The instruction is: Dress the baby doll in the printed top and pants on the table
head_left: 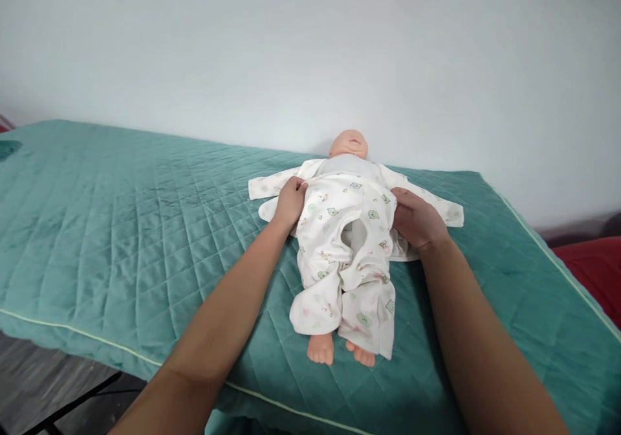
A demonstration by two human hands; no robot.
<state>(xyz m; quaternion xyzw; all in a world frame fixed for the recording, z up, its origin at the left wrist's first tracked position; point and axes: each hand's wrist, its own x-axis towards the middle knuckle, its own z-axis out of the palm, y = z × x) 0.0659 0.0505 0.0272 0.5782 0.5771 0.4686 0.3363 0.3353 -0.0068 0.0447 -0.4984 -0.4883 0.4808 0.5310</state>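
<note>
A baby doll (pixel 350 144) lies on its back, head toward the wall and bare feet toward me. White printed baby pants (pixel 356 195) with an open crotch cover its legs and reach up over the belly. Beneath them spreads a white long-sleeved baby top (pixel 439 208), its sleeves stretched out to both sides. At the left of the waistband, my left hand (pixel 291 202) is closed with the pants' edge pinched in its fingers. My right hand (pixel 417 218) grips the right side of the pants near the waist; its fingertips are partly hidden behind the cloth.
A green quilted cover (pixel 145 228) with pale piping lies under the doll. Behind it rises a white wall (pixel 242 59). Something red (pixel 589 267) stands past the right edge, and a dark thin metal leg (pixel 77 406) shows over the grey floor at lower left.
</note>
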